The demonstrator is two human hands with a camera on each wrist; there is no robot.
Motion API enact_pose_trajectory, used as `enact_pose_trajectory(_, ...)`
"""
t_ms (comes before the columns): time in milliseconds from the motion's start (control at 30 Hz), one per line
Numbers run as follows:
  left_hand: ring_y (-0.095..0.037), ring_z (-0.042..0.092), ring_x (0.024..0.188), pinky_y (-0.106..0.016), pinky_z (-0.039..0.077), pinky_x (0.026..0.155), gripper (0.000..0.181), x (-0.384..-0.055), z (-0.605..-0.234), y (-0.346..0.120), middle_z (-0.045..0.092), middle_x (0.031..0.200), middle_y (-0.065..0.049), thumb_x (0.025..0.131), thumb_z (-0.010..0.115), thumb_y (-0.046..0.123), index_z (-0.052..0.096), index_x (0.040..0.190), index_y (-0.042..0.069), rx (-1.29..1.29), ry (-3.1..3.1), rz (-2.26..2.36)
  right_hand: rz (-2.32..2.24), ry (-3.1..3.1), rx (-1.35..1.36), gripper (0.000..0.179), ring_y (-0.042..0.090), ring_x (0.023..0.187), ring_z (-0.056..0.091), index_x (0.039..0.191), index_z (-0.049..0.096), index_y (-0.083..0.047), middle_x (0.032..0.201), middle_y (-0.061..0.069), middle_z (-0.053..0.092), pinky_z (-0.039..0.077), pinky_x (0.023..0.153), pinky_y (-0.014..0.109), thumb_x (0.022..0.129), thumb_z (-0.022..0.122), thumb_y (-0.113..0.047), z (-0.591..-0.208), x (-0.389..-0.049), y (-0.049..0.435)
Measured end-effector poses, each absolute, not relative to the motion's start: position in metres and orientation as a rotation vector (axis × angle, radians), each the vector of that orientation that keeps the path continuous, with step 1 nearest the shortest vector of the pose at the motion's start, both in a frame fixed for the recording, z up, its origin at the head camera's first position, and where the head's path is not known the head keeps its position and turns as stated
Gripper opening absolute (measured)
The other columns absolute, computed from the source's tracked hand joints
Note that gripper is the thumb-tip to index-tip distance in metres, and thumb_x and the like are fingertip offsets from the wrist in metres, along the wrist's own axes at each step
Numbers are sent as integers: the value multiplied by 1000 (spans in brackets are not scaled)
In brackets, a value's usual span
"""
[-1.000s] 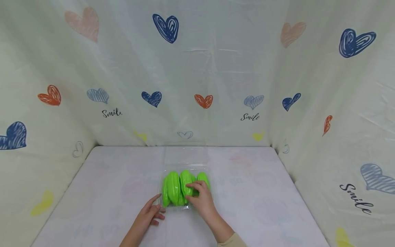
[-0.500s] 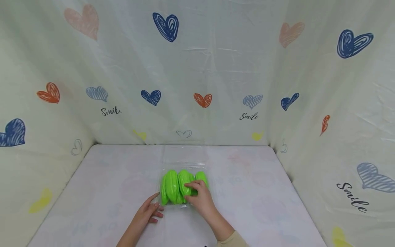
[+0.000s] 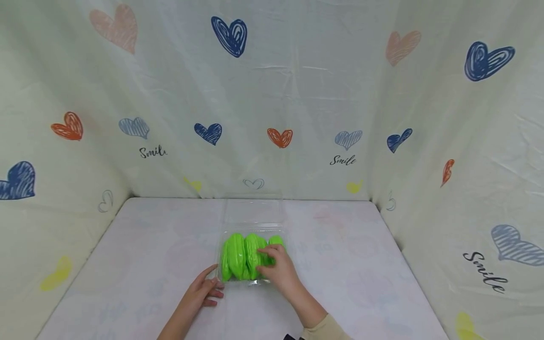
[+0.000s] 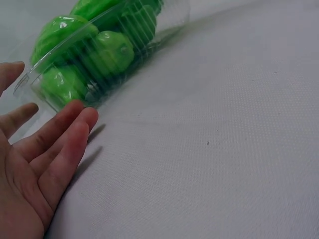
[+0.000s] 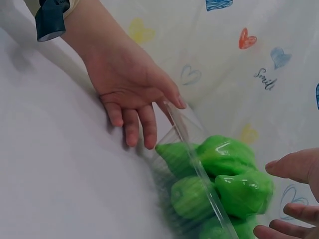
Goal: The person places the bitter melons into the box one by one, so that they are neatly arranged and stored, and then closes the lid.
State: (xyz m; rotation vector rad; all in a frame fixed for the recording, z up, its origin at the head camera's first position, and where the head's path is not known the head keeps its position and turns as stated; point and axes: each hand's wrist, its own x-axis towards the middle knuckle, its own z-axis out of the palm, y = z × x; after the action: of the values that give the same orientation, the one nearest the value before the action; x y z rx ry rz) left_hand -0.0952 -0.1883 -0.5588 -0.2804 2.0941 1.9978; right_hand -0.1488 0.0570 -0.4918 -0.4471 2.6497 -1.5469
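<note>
Several glossy, bright green, ridged, gourd-like pieces (image 3: pixel 236 257) lie side by side in a clear plastic box (image 3: pixel 255 282). Its hinged lid (image 3: pixel 253 211) is folded back toward the far edge of the table. My left hand (image 3: pixel 199 290) is at the box's near left corner, fingers loosely extended, with the index finger along its side. Over the right half of the box, my right hand (image 3: pixel 280 271) has thumb and fingers spread, holding nothing. In the right wrist view its thumb (image 5: pixel 294 167) is close to a green piece (image 5: pixel 244 191). The hand hides part of the pieces on the right.
The box stands on a white cloth-covered table (image 3: pixel 348 283). Pale curtains (image 3: pixel 293 99) printed with hearts and "Smile" enclose the back and both sides. A dark band (image 5: pixel 50 20) is on the left wrist.
My right hand has drawn slightly right, away from the green piece at its fingertips, and its fingers have loosened. My left hand stays at the box corner. The head view has shifted slightly.
</note>
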Motion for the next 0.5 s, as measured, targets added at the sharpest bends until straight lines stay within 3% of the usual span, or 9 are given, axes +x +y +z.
enact_pose_trajectory(233,-29,67,82,-41,56,63,55,-95,-551,-189,65,99,-15,100,55,20,34,147,3,-305,2182,1934,-1555,2610,-518,44,36,106,55,120,66,-3,122,13,53,52,73,26,78,78,-5,-484,-154,67)
enact_pose_trajectory(500,-22,64,85,-34,54,67,55,-97,-531,-200,64,103,-10,94,60,12,40,145,6,-313,2419,1757,-1481,2629,-619,46,36,111,53,124,63,-3,123,9,53,51,83,48,82,79,-11,-473,-160,85)
